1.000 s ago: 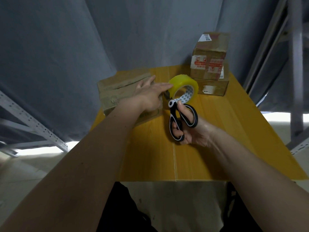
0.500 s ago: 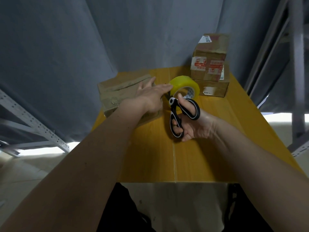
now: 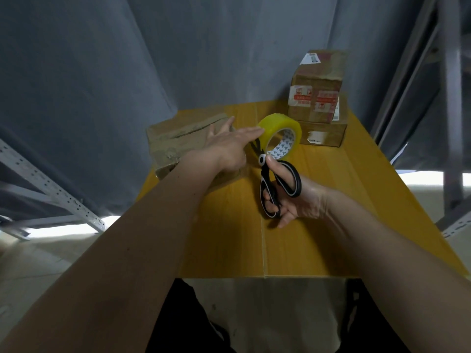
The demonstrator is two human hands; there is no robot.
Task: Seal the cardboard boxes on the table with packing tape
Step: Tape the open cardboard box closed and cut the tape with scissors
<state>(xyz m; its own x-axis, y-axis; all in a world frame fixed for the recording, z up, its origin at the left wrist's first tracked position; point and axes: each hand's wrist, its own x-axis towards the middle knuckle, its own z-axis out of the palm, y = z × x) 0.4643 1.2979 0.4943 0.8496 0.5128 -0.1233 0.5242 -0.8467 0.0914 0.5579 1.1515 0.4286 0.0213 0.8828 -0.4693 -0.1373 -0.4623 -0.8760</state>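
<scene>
A flat cardboard box (image 3: 175, 138) lies at the left of the yellow table (image 3: 318, 200). My left hand (image 3: 226, 146) lies flat on the box's right end, fingers straight, the tips touching the yellow tape roll (image 3: 280, 135) that stands on edge beside it. My right hand (image 3: 293, 197) grips black-and-white scissors (image 3: 277, 182) by the handles. Their blades point toward the roll, open, just under my left fingers. A tape strip between roll and box cannot be made out.
Two sealed cardboard boxes (image 3: 318, 98) are stacked at the back right of the table. Grey metal shelving (image 3: 51, 187) stands left, a grey frame (image 3: 448, 98) right. A grey curtain hangs behind the table.
My right hand has pushed the scissors forward, so the blades now reach the gap between the roll and my left hand. The left hand stays on the box.
</scene>
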